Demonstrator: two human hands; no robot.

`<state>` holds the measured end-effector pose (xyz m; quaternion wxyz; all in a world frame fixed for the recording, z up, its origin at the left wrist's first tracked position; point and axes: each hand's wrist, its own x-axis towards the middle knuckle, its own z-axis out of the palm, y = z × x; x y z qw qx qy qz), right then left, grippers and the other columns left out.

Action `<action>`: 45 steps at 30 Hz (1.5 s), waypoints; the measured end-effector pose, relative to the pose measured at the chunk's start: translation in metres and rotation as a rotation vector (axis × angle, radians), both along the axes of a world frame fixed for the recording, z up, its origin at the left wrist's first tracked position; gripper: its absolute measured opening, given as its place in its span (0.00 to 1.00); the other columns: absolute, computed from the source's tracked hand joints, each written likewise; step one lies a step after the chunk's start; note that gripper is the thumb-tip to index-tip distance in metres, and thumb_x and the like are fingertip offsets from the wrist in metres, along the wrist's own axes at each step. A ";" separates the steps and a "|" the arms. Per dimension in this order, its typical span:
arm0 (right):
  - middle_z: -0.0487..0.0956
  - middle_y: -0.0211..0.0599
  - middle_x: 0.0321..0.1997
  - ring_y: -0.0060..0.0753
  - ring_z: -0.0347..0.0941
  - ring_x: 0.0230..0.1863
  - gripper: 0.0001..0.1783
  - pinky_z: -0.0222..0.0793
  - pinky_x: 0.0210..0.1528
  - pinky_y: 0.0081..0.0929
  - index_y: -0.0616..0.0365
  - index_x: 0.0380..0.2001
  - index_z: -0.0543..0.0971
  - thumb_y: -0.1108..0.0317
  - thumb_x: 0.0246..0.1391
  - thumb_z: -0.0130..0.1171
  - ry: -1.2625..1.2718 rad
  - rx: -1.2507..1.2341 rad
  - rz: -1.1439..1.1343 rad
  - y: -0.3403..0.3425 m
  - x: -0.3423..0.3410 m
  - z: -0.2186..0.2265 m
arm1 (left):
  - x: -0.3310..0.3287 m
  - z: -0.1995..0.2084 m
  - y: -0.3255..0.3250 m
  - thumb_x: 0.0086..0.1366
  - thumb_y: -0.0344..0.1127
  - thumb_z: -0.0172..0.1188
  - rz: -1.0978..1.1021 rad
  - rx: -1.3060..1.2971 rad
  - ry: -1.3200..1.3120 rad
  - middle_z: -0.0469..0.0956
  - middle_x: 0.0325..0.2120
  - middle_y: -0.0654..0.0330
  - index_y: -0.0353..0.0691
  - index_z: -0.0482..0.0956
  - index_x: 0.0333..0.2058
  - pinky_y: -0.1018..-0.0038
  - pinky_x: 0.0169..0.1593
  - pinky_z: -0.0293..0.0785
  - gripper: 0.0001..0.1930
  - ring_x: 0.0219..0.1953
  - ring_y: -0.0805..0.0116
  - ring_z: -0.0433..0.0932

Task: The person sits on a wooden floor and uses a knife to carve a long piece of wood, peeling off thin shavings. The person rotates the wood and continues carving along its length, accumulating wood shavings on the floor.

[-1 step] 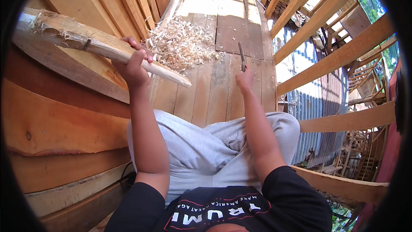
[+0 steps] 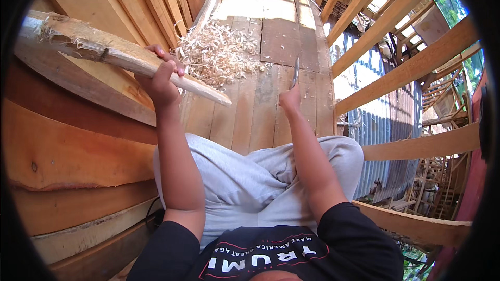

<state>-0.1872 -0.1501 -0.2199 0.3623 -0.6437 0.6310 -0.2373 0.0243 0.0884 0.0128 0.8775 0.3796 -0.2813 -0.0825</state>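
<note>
My left hand (image 2: 162,80) is closed around a pale wooden pole (image 2: 130,58) near its tapered end. The pole slants from the upper left down toward the middle, and frayed curls of wood cling to its thicker part. In my right hand (image 2: 290,99), fingers wrapped round the handle, is a knife (image 2: 296,70) with its blade pointing away from me. The fist hides the handle. The blade is apart from the pole, to its right, above the floorboards.
A heap of wood shavings (image 2: 216,54) lies on the plank floor (image 2: 265,93), beyond the pole's tip. Plank walling (image 2: 78,143) rises close on the left. Wooden rails (image 2: 406,57) run along the right, with corrugated metal sheets (image 2: 385,130) beyond. My crossed legs (image 2: 245,177) are in front.
My right hand has shifted slightly left, and the knife blade has swung so its tip leans right instead of left. The left hand and pole have hardly moved.
</note>
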 end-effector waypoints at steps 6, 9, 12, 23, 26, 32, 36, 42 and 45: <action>0.71 0.63 0.55 0.57 0.67 0.60 0.32 0.65 0.59 0.41 0.67 0.60 0.61 0.76 0.49 0.54 -0.057 0.296 0.428 0.040 0.027 -0.016 | 0.000 -0.005 -0.005 0.47 0.20 0.50 -0.049 0.018 -0.002 0.66 0.16 0.61 0.33 0.65 0.35 0.76 0.22 0.68 0.13 0.15 0.72 0.66; 0.71 0.63 0.55 0.58 0.67 0.60 0.35 0.64 0.59 0.41 0.65 0.63 0.58 0.76 0.51 0.52 -0.149 0.063 0.428 0.066 0.036 0.007 | 0.000 -0.008 -0.004 0.47 0.20 0.50 -0.044 0.037 0.001 0.66 0.16 0.62 0.33 0.65 0.35 0.76 0.22 0.68 0.13 0.15 0.72 0.66; 0.71 0.63 0.57 0.59 0.67 0.59 0.35 0.64 0.59 0.41 0.64 0.64 0.57 0.76 0.52 0.51 -0.131 -0.020 0.351 0.075 0.036 0.035 | -0.002 -0.005 -0.002 0.47 0.20 0.50 -0.027 0.040 -0.001 0.66 0.16 0.62 0.33 0.65 0.35 0.76 0.22 0.68 0.14 0.15 0.72 0.66; 0.75 0.54 0.44 0.49 0.71 0.46 0.21 0.66 0.48 0.38 0.64 0.50 0.70 0.59 0.61 0.49 -0.097 0.148 0.382 0.077 0.040 0.039 | -0.005 -0.008 -0.007 0.48 0.21 0.52 -0.019 0.063 -0.043 0.66 0.17 0.62 0.34 0.65 0.36 0.76 0.24 0.69 0.14 0.16 0.72 0.67; 0.73 0.35 0.26 0.28 0.69 0.23 0.17 0.67 0.25 0.29 0.62 0.39 0.74 0.56 0.64 0.48 -0.164 0.252 0.533 0.076 0.038 0.023 | -0.008 -0.017 -0.019 0.48 0.22 0.54 -0.094 0.038 -0.078 0.66 0.18 0.61 0.35 0.64 0.37 0.76 0.24 0.69 0.15 0.17 0.72 0.67; 0.75 0.42 0.26 0.37 0.72 0.21 0.22 0.67 0.22 0.37 0.66 0.36 0.75 0.55 0.65 0.42 -0.075 0.596 0.641 0.109 0.049 0.047 | -0.006 -0.043 -0.033 0.47 0.22 0.54 -0.100 0.018 -0.099 0.66 0.19 0.62 0.35 0.64 0.36 0.77 0.24 0.70 0.15 0.18 0.73 0.68; 0.77 0.54 0.30 0.53 0.75 0.29 0.25 0.69 0.33 0.46 0.69 0.35 0.74 0.55 0.66 0.39 -0.129 0.229 0.736 0.133 0.069 0.083 | -0.013 -0.046 -0.041 0.47 0.21 0.53 -0.033 0.087 -0.142 0.68 0.18 0.61 0.35 0.64 0.35 0.77 0.24 0.71 0.14 0.18 0.74 0.68; 0.75 0.60 0.24 0.62 0.71 0.27 0.23 0.66 0.36 0.50 0.68 0.28 0.74 0.59 0.67 0.40 -0.246 -0.014 0.816 0.128 0.074 0.070 | -0.008 -0.046 -0.051 0.48 0.20 0.52 0.116 0.059 -0.044 0.68 0.18 0.61 0.33 0.66 0.35 0.75 0.24 0.70 0.13 0.17 0.72 0.67; 0.76 0.62 0.26 0.66 0.72 0.30 0.22 0.67 0.37 0.52 0.69 0.28 0.75 0.60 0.66 0.41 -0.184 -0.059 0.788 0.130 0.075 0.070 | -0.003 -0.045 -0.051 0.47 0.20 0.51 0.124 0.063 0.015 0.67 0.18 0.61 0.33 0.65 0.35 0.75 0.24 0.70 0.13 0.16 0.72 0.67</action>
